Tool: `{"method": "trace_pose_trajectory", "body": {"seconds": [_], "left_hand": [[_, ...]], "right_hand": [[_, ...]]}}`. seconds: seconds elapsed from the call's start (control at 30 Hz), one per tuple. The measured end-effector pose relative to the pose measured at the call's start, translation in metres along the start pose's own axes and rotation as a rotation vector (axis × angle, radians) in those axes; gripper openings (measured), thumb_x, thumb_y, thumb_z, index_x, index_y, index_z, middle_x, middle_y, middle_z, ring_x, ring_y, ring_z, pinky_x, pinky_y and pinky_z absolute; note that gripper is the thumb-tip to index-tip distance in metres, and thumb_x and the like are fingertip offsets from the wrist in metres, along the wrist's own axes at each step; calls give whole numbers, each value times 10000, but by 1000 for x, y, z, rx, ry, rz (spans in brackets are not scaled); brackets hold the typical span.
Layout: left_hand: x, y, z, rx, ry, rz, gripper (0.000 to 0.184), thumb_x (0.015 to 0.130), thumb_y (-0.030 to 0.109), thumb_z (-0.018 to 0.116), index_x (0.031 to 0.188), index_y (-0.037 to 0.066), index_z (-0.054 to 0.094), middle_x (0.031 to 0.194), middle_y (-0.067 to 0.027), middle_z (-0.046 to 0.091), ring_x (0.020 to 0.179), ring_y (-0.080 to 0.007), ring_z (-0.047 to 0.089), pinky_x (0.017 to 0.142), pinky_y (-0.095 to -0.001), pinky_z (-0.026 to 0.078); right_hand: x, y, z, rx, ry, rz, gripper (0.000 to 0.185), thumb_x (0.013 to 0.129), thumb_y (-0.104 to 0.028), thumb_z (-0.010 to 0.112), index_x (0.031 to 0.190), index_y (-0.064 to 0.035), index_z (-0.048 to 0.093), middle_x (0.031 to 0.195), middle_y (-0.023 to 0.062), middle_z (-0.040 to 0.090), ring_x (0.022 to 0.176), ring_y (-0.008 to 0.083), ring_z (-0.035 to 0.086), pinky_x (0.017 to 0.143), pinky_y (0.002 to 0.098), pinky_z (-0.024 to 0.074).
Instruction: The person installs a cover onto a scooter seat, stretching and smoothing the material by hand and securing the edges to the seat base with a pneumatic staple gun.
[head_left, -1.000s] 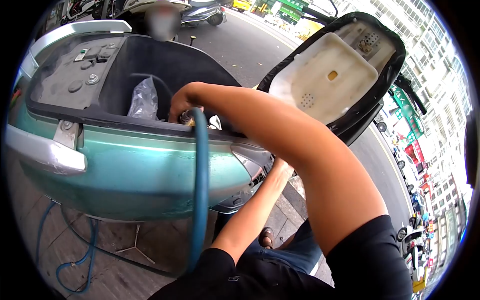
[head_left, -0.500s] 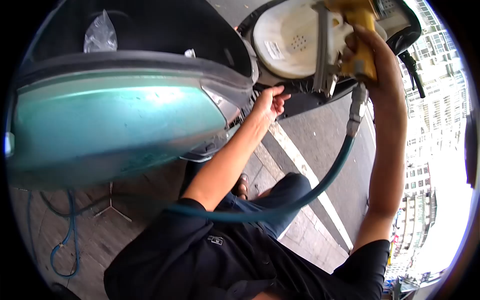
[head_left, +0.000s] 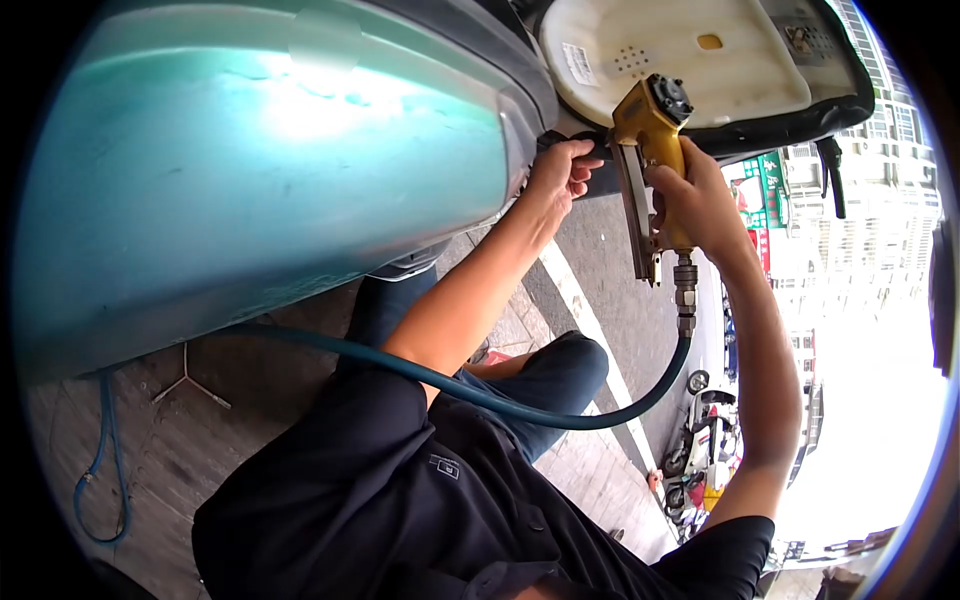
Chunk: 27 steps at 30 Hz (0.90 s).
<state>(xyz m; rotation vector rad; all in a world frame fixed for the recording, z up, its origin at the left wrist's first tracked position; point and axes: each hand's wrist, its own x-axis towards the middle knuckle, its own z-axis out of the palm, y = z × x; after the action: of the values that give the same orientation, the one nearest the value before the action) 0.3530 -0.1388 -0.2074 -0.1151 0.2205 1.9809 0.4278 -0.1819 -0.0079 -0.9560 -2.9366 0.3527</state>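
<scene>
My right hand (head_left: 697, 200) is wrapped round the handle of a yellow air stapler (head_left: 652, 125). A blue hose (head_left: 560, 418) runs from the metal coupling at its base, across my lap and under the scooter. The stapler's head is close to the near edge of the raised scooter seat (head_left: 690, 60), whose pale underside faces me. My left hand (head_left: 565, 172) pinches the black seat cover (head_left: 590, 140) at its edge, between the seat and the green scooter body (head_left: 280, 190).
A three-legged metal stand (head_left: 186, 378) is on the paving under the scooter. Looped hose (head_left: 103, 460) lies at the lower left. Parked scooters (head_left: 705, 440) stand beyond the road at the right. A brake lever (head_left: 830, 175) juts out past the seat.
My right hand has come out of the storage well with the stapler and then lowered it to the seat's edge. My left hand has moved up to the cover, and the view has turned right.
</scene>
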Motion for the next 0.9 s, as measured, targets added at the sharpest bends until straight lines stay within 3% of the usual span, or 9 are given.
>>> {"method": "trace_pose_trajectory", "body": {"seconds": [0.13, 0.2, 0.23, 0.37, 0.53, 0.77, 0.9], "left_hand": [[9, -4, -2, -9, -13, 3, 145, 841, 188, 619, 942, 85, 602, 775, -95, 631, 523, -76, 435, 474, -224, 355], [8, -3, -1, -9, -1, 9, 136, 842, 187, 619, 929, 85, 605, 771, -93, 630, 524, -76, 435, 478, -226, 357], [6, -4, -1, -3, 6, 8, 127, 842, 187, 618, 916, 84, 607, 768, -90, 628, 525, -75, 435, 482, -228, 360], [6, -5, -2, -21, -54, 21, 142, 851, 175, 606, 952, 75, 602, 759, -81, 618, 522, -75, 424, 503, -230, 363], [1, -4, 1, -8, -9, 6, 136, 855, 158, 599, 960, 72, 594, 788, -93, 620, 520, -71, 419, 507, -230, 362], [13, -6, -6, -35, -87, 17, 108, 857, 184, 621, 898, 85, 605, 753, -89, 631, 513, -64, 468, 455, -208, 340], [14, -4, -6, -5, -36, -29, 111, 860, 217, 626, 892, 111, 610, 709, -47, 625, 497, -57, 463, 452, -208, 335]], "right_hand": [[13, 0, 11, -74, -52, 25, 320, 795, -208, 575, 974, 56, 549, 687, 120, 616, 584, 179, 633, 544, 322, 521], [29, 14, 8, -269, -40, -53, 308, 795, -222, 584, 928, 55, 578, 699, 135, 628, 597, 184, 642, 556, 333, 521], [29, 4, 7, -245, -75, 29, 303, 802, -234, 584, 884, 57, 589, 718, 152, 640, 592, 189, 647, 558, 342, 519], [38, -15, 6, -128, -189, 182, 287, 807, -220, 580, 845, 64, 589, 637, 93, 561, 494, 197, 569, 482, 329, 486], [42, -25, 8, -118, -189, 278, 304, 792, -232, 582, 851, 67, 590, 667, 113, 570, 486, 206, 567, 466, 329, 486], [45, -10, 8, -191, -230, 183, 278, 830, -213, 554, 864, 63, 554, 654, 85, 552, 476, 172, 561, 436, 315, 493], [33, 14, 8, -154, -88, 30, 259, 824, -209, 565, 844, 49, 557, 635, 66, 570, 488, 151, 565, 456, 298, 479]]}}
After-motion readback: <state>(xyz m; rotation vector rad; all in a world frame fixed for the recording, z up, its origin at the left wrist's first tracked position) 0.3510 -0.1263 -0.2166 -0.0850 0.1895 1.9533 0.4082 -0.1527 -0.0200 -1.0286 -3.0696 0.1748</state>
